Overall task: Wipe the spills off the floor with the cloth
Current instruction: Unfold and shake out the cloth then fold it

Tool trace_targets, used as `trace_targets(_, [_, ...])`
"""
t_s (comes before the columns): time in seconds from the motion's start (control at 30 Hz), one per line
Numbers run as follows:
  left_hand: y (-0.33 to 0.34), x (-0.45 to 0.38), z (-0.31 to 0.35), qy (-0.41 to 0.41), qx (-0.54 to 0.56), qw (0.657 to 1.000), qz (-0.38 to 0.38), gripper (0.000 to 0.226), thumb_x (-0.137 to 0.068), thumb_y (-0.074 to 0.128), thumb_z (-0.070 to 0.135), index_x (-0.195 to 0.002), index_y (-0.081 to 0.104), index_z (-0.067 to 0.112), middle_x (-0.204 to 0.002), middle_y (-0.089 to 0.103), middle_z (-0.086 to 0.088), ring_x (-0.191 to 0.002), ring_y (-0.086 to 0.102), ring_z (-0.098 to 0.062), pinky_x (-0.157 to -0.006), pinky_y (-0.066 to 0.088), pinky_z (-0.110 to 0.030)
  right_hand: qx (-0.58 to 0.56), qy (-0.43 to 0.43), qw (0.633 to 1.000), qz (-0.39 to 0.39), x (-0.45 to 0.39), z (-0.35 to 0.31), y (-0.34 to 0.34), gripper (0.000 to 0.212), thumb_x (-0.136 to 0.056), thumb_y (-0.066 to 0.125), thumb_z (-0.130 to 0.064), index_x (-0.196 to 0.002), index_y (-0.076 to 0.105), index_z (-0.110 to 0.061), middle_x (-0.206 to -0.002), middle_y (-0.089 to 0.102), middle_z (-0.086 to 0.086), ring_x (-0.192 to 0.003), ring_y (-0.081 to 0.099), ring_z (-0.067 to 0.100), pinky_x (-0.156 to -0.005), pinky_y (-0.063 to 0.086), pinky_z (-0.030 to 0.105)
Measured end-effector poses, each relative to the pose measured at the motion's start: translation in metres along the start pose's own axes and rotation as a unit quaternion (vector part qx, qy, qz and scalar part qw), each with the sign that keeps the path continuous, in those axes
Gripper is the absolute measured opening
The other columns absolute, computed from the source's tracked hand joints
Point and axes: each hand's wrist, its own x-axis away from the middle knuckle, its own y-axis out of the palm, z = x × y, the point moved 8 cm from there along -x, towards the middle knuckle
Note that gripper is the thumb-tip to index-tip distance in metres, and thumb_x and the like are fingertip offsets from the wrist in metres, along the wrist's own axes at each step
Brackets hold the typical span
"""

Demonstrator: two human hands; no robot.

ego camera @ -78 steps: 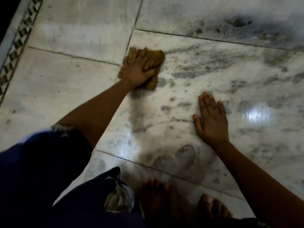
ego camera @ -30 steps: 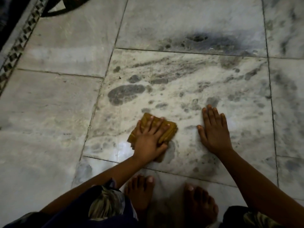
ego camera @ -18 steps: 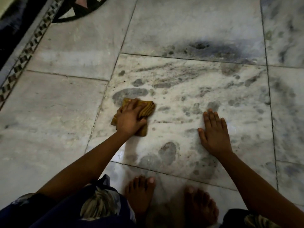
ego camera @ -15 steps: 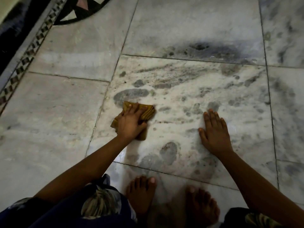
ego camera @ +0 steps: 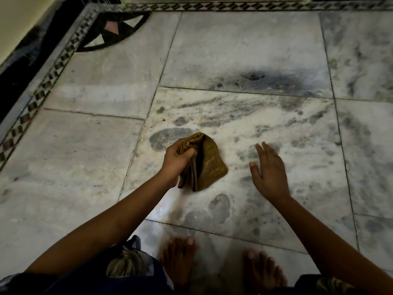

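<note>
A folded mustard-brown cloth hangs from my left hand, which grips its top edge and holds it raised off the marble floor, its folds gaping open. My right hand hovers to the right of the cloth, fingers spread, holding nothing. Grey wet patches mark the tile: an oval one just left of the cloth, another below it, and smaller spots around them.
My bare feet stand at the bottom centre. A dark patterned border strip runs along the left and the top, with a black inlay corner. A large dark smear lies on the far tile.
My left hand has stopped pressing the cloth flat and lifted it off the floor by its edge. My right hand has come up off the tile. The view has pulled back.
</note>
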Motion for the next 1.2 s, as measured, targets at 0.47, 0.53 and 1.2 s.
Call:
trace_targets(0.47, [0.03,-0.074,0.062,-0.091,0.152,0.984,-0.021,0.015,-0.088,0.055,0.004,-0.092,0.064,0.015,-0.086,0.068,-0.002,-0.079,0.064,-0.017,-0.072,0.052,-0.028,-0.021,-0.009,1.0,0.009,-0.068,-0.018,-0.02,0.059,-0.09,0.03,-0.037,-0.138,0.043,-0.006,-0.143,0.044,0.015,-0.134,0.039,0.03,-0.109,0.027,0.042])
trace_targets(0.53, [0.034,-0.091,0.07,-0.108,0.152,0.982,-0.018,0.015,-0.087,0.056,0.004,-0.094,0.064,0.015,-0.088,0.069,-0.003,-0.08,0.065,-0.018,-0.073,0.052,-0.028,-0.025,-0.004,1.0,0.002,-0.09,-0.022,-0.021,0.059,-0.09,0.03,-0.037,-0.139,0.042,-0.006,-0.143,0.044,0.015,-0.133,0.039,0.029,-0.109,0.026,0.041])
trace_targets(1.2, [-0.039,0.01,0.42,-0.095,0.182,0.979,-0.007,0.017,-0.087,0.057,0.009,-0.103,0.064,0.011,-0.098,0.07,-0.01,-0.091,0.066,-0.025,-0.076,0.053,-0.031,-0.141,-0.001,0.99,-0.006,-0.155,-0.226,-0.317,0.058,-0.093,0.03,-0.04,-0.144,0.032,-0.015,-0.146,0.04,0.004,-0.134,0.038,0.02,-0.108,0.025,0.027])
